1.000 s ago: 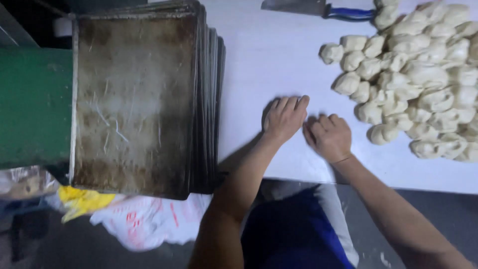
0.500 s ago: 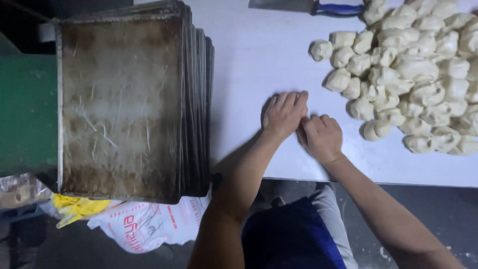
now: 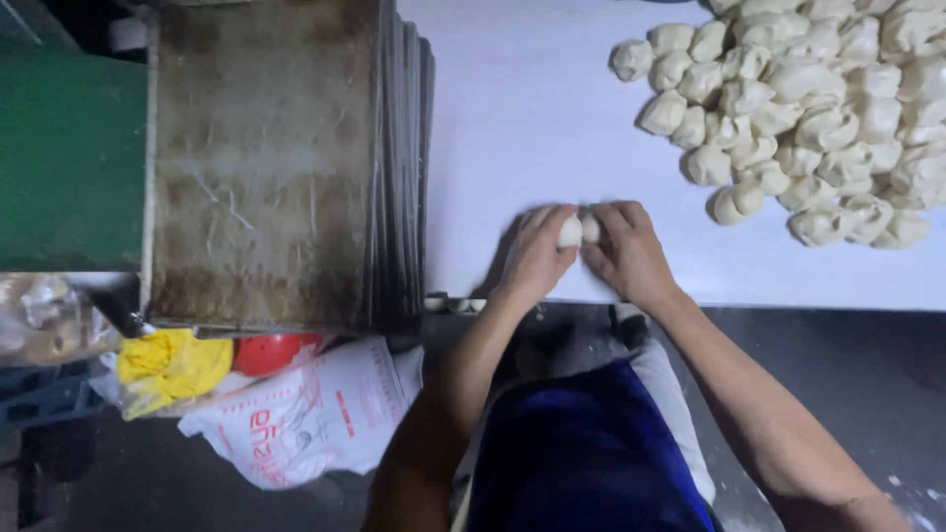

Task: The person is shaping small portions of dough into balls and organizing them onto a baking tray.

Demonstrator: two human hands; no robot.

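Near the front edge of the white table (image 3: 552, 118), the left hand (image 3: 537, 258) and right hand (image 3: 631, 254) are cupped together, each pinching a small dough ball (image 3: 579, 230) where the fingertips meet. So close to that edge, a loose squeeze could probably let a piece roll off the table. The dough pile (image 3: 808, 118) lies well apart toward the table's far right; the stacked trays (image 3: 266, 158) sit at its left end.

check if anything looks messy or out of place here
Mostly orderly. The stack of baking trays juts past the table edge, its top tray stained and scratched. Both hands, left hand and right hand, cup dough pieces beside the dough pile.
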